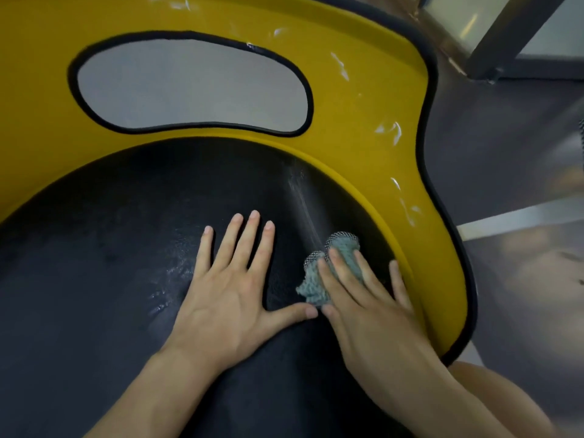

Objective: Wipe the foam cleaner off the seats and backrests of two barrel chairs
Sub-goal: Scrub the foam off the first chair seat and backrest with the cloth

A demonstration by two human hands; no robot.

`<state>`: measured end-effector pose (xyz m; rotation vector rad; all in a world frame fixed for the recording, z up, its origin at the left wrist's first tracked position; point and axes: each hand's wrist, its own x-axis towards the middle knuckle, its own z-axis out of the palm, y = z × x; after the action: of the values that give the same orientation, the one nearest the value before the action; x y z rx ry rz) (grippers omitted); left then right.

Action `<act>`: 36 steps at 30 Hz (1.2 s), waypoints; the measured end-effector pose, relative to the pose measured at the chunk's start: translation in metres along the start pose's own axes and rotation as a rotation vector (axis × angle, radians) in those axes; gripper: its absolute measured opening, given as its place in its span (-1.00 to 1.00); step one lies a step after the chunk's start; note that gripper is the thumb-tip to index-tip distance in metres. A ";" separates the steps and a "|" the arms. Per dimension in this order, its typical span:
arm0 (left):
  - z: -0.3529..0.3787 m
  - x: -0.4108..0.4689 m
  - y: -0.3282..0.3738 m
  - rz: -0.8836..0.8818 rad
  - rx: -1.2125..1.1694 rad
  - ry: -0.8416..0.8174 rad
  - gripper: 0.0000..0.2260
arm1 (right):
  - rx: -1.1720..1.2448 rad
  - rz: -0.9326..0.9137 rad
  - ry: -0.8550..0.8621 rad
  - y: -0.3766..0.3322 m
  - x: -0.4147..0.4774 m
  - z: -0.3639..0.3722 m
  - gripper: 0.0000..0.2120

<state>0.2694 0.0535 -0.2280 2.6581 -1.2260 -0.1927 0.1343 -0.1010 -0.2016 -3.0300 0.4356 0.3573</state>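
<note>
A barrel chair fills the view, with a round black seat [110, 248] and a curved yellow backrest [363, 58] edged in black. My left hand [230, 286] lies flat on the seat with its fingers spread and nothing in it. My right hand [366, 298] presses a small grey-green cloth [316, 286] onto the seat near the right rim. A pale wet streak [303, 203] runs from the cloth up toward the backrest. White foam smears [390, 129] sit on the right side of the backrest. Wet sheen shows on the seat left of my left hand.
The backrest has a bean-shaped opening [192, 86] trimmed in black, with light floor behind it. Dark grey floor [505, 153] lies to the right of the chair. A dark metal frame with glass [505, 36] stands at the top right. My knee [493, 393] shows at the lower right.
</note>
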 end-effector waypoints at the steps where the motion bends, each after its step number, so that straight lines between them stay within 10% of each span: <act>1: 0.000 0.000 0.000 0.000 -0.003 0.001 0.07 | -0.010 0.008 -0.025 0.002 0.001 0.001 -0.43; 27: -0.001 -0.004 0.001 -0.010 0.033 -0.011 0.03 | 0.091 0.050 0.030 0.007 0.112 -0.028 -0.47; 36: 0.001 -0.004 -0.002 0.006 0.046 -0.022 -0.02 | 0.032 0.012 0.008 -0.003 -0.028 0.008 -0.42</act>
<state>0.2683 0.0575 -0.2293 2.6978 -1.2600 -0.1951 0.1078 -0.0898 -0.2027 -2.9999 0.4554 0.3352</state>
